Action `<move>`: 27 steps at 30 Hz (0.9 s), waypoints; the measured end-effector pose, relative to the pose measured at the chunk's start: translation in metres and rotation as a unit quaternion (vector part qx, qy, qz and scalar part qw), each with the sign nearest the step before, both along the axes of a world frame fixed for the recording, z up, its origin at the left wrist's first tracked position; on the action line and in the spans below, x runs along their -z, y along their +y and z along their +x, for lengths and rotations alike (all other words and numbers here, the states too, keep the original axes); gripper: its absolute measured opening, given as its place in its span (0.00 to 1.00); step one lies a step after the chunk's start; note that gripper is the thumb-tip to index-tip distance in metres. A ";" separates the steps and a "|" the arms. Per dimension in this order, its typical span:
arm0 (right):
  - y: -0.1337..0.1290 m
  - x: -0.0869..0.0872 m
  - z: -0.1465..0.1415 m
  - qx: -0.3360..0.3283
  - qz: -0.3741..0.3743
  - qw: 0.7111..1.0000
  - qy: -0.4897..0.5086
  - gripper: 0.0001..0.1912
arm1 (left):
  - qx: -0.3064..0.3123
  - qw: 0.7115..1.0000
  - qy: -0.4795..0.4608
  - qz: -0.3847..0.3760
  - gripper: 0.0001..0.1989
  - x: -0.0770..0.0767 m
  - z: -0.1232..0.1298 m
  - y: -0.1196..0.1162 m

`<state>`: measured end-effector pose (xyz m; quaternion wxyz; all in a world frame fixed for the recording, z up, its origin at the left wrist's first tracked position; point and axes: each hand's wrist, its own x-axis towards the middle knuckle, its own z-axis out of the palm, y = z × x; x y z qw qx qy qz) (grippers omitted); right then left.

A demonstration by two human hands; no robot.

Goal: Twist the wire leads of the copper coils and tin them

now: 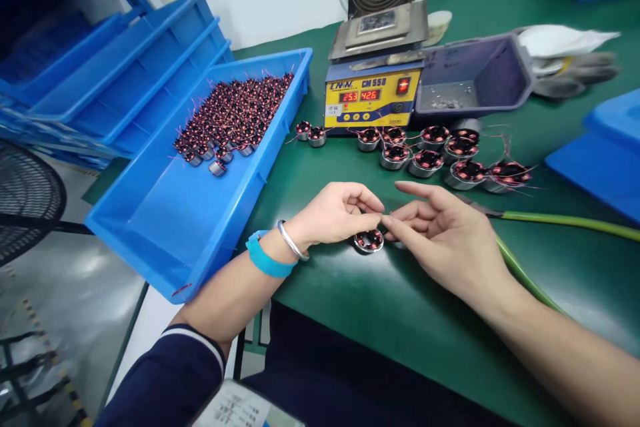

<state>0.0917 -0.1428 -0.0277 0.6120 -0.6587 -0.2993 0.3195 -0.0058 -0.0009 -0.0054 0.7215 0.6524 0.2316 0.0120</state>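
A small round motor stator with copper windings (369, 241) sits on the green table, just below the fingertips of both hands. My left hand (345, 213), with a metal bangle and a turquoise band at the wrist, is closed in a pinch above the stator. My right hand (440, 230) is also pinched, its thumb and fingertips meeting the left ones. Whatever is between the fingers, perhaps a thin wire, is too small to make out. Several more stators (427, 163) stand in rows behind the hands.
A blue tray (200, 220) with a heap of stators is at the left. Behind stand a yellow soldering pot (373, 97) and a purple-grey bin (475, 73). Green-handled pliers (565, 217) lie at the right, near grey gloves (575, 73) and a blue container (605, 153).
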 end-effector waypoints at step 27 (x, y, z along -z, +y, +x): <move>-0.011 0.000 -0.001 0.006 0.001 0.953 -0.302 0.16 | -0.011 0.999 0.035 -0.019 0.07 -0.004 0.000 -0.008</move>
